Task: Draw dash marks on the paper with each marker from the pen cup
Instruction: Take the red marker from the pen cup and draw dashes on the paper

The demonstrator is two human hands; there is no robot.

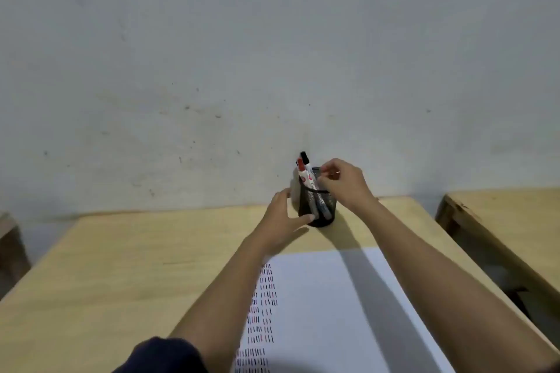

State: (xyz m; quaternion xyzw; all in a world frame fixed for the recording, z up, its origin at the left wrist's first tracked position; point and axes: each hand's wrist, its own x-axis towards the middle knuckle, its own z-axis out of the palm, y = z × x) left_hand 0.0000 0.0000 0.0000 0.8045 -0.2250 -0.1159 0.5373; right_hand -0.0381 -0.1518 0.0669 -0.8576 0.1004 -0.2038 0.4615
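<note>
nearest the camera lies the paper [327,306], spread on the tabletop [121,266], its left strip already filled with rows of black and red dash marks [262,315] while the broad right part is bare, so the job looks partly done with plenty of room left. beyond it, against the wall, stands the black mesh pen cup [316,209]. the left hand [283,222] is spread wide, thumb and fingers braced on the cup's side. the right hand [342,183] hovers at the rim, fingertips pinched narrow; whether they grip a marker i cannot tell. a red-capped marker [301,171] and a black-capped marker [305,160] stand inside the cup.
</note>
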